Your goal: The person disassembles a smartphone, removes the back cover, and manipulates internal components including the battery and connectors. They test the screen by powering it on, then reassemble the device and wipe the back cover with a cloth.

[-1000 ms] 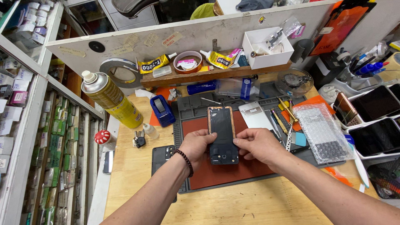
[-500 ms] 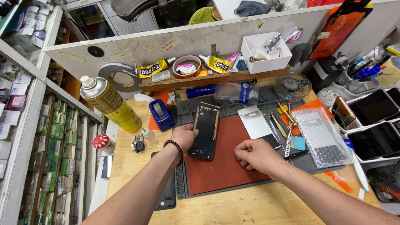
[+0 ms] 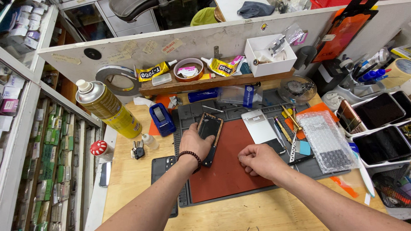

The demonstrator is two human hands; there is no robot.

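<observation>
My left hand (image 3: 195,143), with a dark bead bracelet on the wrist, grips a black phone (image 3: 210,133) by its left side and holds it on the left part of the red work mat (image 3: 231,171). The phone has a brownish rim and lies lengthwise away from me. My right hand (image 3: 259,160) rests on the mat to the right of the phone, fingers curled in, apart from the phone. Whether something small is pinched in it is hidden.
A grey mat (image 3: 188,117) frames the red one. A yellow spray can (image 3: 109,111) and a blue tape dispenser (image 3: 162,119) stand at left. A silver phone back (image 3: 259,125), small tools (image 3: 286,124) and bubble wrap (image 3: 325,139) lie at right. Phone trays (image 3: 385,124) sit far right. A wooden shelf (image 3: 201,81) with glue tubes runs behind.
Both hands held the phone at the mat's centre a second ago. The left hand has carried it left and up, and the right hand has let go and settled on the mat.
</observation>
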